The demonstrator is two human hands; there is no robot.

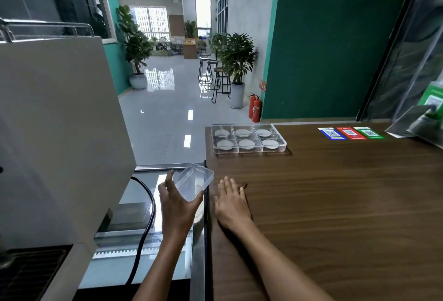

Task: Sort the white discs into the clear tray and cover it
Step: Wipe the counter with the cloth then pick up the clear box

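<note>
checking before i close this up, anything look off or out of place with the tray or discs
Nothing is spilled or damaged. The clear tray holds one white disc in each of six compartments, but sits uncovered near the table's far left corner. The lid is tilted in the left hand, off the table's left edge.

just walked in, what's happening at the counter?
A person is sorting white discs into a clear tray on the wooden counter. All six compartments hold a disc. The left hand holds the clear lid off the counter's left edge; the right hand rests flat on the counter. The tray is not yet covered.
</note>
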